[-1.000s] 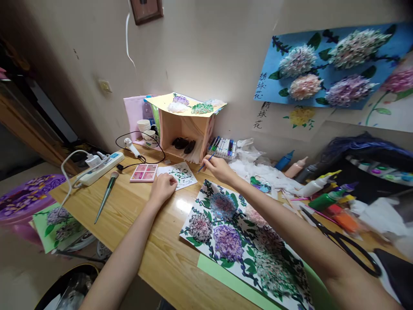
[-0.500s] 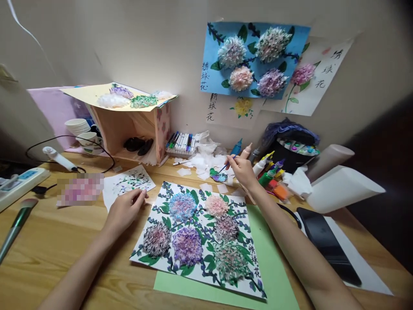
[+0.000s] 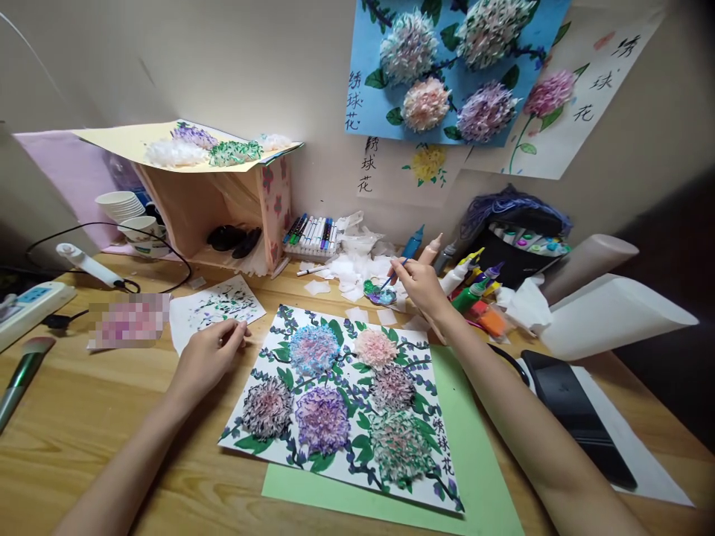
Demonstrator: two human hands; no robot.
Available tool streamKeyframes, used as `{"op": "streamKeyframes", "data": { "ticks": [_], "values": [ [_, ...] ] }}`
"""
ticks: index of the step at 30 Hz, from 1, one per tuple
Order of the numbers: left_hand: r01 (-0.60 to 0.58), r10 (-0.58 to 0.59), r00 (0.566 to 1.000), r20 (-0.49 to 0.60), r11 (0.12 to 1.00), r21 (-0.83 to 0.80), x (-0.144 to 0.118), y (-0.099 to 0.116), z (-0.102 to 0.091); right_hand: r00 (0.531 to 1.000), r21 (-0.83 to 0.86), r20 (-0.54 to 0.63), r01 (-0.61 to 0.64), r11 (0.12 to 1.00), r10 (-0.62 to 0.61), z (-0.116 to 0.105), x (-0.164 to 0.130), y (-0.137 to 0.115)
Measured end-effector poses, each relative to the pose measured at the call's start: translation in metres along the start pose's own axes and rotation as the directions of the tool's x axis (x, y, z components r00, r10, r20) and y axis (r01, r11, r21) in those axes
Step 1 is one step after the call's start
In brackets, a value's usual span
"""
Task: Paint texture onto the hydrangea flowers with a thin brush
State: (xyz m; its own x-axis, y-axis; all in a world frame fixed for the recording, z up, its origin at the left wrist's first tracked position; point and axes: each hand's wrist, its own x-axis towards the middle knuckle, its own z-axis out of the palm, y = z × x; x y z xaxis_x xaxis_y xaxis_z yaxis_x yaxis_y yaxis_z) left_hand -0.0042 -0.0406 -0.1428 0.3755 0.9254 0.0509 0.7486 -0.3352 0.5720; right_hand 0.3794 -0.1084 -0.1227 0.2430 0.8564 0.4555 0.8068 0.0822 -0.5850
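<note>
A flower collage sheet [image 3: 346,398] with several paper-tuft blooms and painted leaves lies on the wooden desk over a green sheet [image 3: 474,476]. My right hand [image 3: 420,286] holds a thin blue paintbrush [image 3: 391,277], with its tip in a small paint palette [image 3: 380,293] just behind the collage. My left hand [image 3: 209,356] rests loosely curled on the desk at the collage's left edge, fingertips touching a small white test sheet [image 3: 215,307] dabbed with green paint.
Paint bottles [image 3: 469,286] and white paper scraps [image 3: 349,268] crowd the back. A marker set [image 3: 313,234] leans by a wooden box [image 3: 223,216]. A power strip [image 3: 27,305], a makeup brush [image 3: 22,372] sit left; a black tablet [image 3: 575,417] and rolled paper [image 3: 608,313] right.
The view swung right and settled over the collage. My right hand carried the brush from near the marker set to the palette. My left hand stayed by the test sheet.
</note>
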Motion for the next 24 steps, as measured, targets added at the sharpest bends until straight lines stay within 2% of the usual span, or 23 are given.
{"op": "streamKeyframes", "data": {
  "ticks": [4,7,9,12,15,19,24],
  "values": [
    [0.028,-0.028,0.999,0.028,1.000,-0.008,-0.004,0.006,0.004,0.999,0.025,-0.037,-0.001,1.000,0.002,-0.008,-0.003,-0.007],
    [0.045,-0.045,0.998,0.041,0.999,0.002,-0.012,0.016,0.007,0.990,0.067,-0.143,0.017,0.998,-0.007,-0.012,-0.009,-0.028],
    [0.046,-0.048,0.997,0.052,0.998,0.030,-0.017,0.023,0.008,0.987,0.104,-0.160,0.019,0.994,-0.002,-0.009,-0.013,-0.048],
    [0.071,-0.073,0.996,0.057,0.997,0.037,-0.021,0.027,0.010,1.000,0.237,0.012,0.020,0.971,-0.024,0.005,-0.018,-0.078],
    [0.088,-0.086,0.993,0.080,0.996,-0.016,-0.022,0.024,0.013,0.978,0.260,0.172,0.073,0.963,-0.120,0.025,-0.019,-0.096],
    [0.111,-0.098,0.984,0.149,0.990,-0.082,-0.022,0.020,0.019,0.934,0.254,0.282,0.149,0.956,-0.220,0.044,-0.018,-0.095],
    [0.186,-0.166,0.971,0.173,0.976,-0.110,-0.024,0.019,0.026,0.894,0.263,0.310,0.247,0.933,-0.324,0.051,-0.018,-0.087]
  ]
}}
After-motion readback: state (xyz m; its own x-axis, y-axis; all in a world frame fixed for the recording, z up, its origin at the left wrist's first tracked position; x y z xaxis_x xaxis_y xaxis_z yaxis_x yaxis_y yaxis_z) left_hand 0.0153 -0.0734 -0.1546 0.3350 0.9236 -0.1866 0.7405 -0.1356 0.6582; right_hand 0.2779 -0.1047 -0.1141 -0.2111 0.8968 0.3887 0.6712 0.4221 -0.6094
